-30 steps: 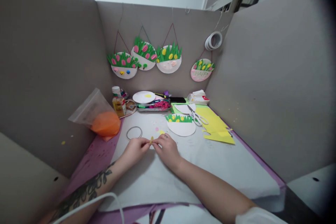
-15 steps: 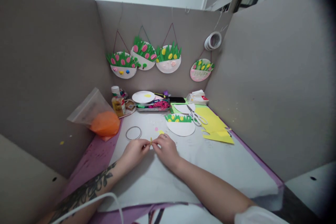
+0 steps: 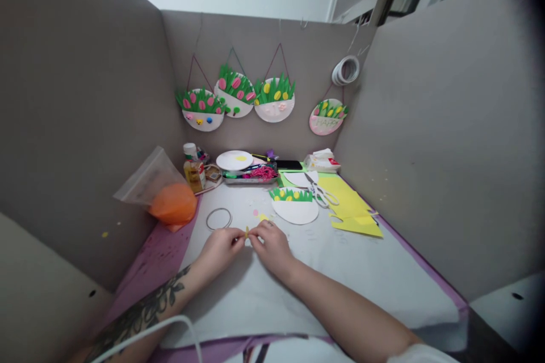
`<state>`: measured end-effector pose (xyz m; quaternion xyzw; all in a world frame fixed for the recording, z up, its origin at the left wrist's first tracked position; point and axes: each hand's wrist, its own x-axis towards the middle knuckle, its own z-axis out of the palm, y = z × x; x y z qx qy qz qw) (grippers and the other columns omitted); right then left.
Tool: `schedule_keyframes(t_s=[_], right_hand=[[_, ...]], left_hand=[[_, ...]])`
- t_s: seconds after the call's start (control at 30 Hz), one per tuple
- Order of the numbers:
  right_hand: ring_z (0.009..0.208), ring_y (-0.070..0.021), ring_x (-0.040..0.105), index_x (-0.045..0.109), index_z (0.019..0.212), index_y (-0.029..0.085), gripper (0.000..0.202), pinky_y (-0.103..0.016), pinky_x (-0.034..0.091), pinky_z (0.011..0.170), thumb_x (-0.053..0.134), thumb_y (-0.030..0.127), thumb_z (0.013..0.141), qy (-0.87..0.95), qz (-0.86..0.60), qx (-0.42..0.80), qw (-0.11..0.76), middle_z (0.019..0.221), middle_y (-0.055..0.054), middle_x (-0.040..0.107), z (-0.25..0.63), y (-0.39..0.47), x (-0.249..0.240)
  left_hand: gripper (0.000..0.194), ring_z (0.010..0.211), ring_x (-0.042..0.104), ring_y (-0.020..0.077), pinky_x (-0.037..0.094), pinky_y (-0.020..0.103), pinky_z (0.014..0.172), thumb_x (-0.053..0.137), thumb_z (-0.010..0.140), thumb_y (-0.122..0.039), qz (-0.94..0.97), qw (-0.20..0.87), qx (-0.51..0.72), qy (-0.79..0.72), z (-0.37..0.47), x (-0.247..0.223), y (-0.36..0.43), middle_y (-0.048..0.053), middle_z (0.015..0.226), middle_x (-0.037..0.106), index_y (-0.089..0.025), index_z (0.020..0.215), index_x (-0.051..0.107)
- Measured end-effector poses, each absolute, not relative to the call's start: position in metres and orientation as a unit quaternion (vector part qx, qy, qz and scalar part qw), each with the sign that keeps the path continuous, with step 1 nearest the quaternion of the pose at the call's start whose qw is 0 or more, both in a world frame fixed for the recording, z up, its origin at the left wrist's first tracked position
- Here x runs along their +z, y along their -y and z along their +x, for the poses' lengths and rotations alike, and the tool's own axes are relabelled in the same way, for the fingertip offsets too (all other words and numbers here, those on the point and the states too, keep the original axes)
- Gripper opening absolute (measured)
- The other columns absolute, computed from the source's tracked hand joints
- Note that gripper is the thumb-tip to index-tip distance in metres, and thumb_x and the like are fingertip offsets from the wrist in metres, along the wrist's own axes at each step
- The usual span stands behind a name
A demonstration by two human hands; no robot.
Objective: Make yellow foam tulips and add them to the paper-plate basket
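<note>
Fingertip to fingertip above the white-covered table (image 3: 340, 289), my two hands pinch a small yellow paper piece (image 3: 247, 232). My left hand (image 3: 223, 244) has its thumb and forefinger closed on the left side of the piece; my right hand (image 3: 272, 247) grips the right side. Just beyond the hands lie yellow paper scraps (image 3: 263, 216) and a pink dot (image 3: 255, 212). A cut paper plate (image 3: 294, 211) with green paper grass and yellow paper flowers rests behind my right hand. Two thin rings (image 3: 218, 219) lie beyond my left hand.
White-handled scissors (image 3: 326, 197) lie by yellow paper sheets (image 3: 351, 210) on the right. A metal tray (image 3: 249, 180) of craft supplies, a glue bottle (image 3: 195, 173) and a bag with orange contents (image 3: 172, 201) stand behind. Plate baskets (image 3: 275, 110) hang on the grey partition (image 3: 238, 31).
My hands keep their pinch on the yellow paper piece, which has turned slightly. The whole view has shifted a little downward and right with the head.
</note>
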<state>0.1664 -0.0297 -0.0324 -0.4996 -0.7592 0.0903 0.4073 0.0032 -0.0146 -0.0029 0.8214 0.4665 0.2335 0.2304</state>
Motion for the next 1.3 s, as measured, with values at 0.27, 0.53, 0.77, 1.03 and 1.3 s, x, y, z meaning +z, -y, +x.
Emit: schedule_keyframes(t_s=[0.27,0.53,0.77,1.03,1.3], right_hand=[[0.081,-0.019,0.051,0.063,0.08,0.021,0.014,-0.03,0.04,0.073,0.05,0.016,0.082,0.786,-0.487,0.025,0.379,0.079,-0.005,0.059,0.164,0.032,-0.034],[0.078,-0.018,0.051,0.057,0.075,0.02,0.013,-0.03,0.04,0.073,0.048,0.011,0.077,0.723,-0.506,0.024,0.47,0.076,-0.004,0.056,0.182,0.021,-0.023],[0.08,-0.0188,0.051,0.057,0.077,0.019,0.01,-0.031,0.04,0.073,0.048,0.016,0.08,0.695,-0.545,0.027,0.468,0.079,-0.005,0.056,0.193,0.003,-0.026],[0.086,-0.0194,0.053,0.062,0.091,0.019,0.025,-0.032,0.042,0.078,0.044,0.006,0.079,0.746,-0.525,0.073,0.403,0.086,-0.006,0.063,0.187,-0.001,-0.036],[0.084,-0.0188,0.051,0.065,0.09,0.021,0.016,-0.032,0.043,0.077,0.049,0.019,0.085,0.782,-0.441,0.026,0.439,0.082,-0.005,0.06,0.17,0.019,-0.029]], left_hand=[[0.028,0.062,0.055,0.0153,0.036,0.022,0.059,0.043,0.078,-0.029,0.809,0.247,0.236,-0.479,0.004,-0.005,0.015,0.004,0.068,0.068,-0.018,0.072,0.068],[0.025,0.058,0.052,0.0142,0.033,0.022,0.055,0.045,0.073,-0.029,0.769,0.287,0.272,-0.503,-0.001,-0.009,0.004,0.001,0.06,0.062,-0.016,0.066,0.065],[0.024,0.047,0.045,0.0111,0.031,0.022,0.047,0.048,0.068,-0.03,0.691,0.415,0.287,-0.518,-0.001,-0.018,-0.007,-0.002,0.051,0.053,-0.012,0.066,0.064],[0.023,0.047,0.043,0.01,0.029,0.021,0.047,0.049,0.068,-0.031,0.685,0.419,0.298,-0.516,-0.001,-0.014,-0.005,-0.004,0.05,0.049,-0.013,0.064,0.062],[0.023,0.049,0.044,0.0109,0.031,0.021,0.049,0.05,0.069,-0.031,0.676,0.416,0.323,-0.515,0.002,-0.011,-0.002,-0.003,0.05,0.05,-0.013,0.063,0.062]])
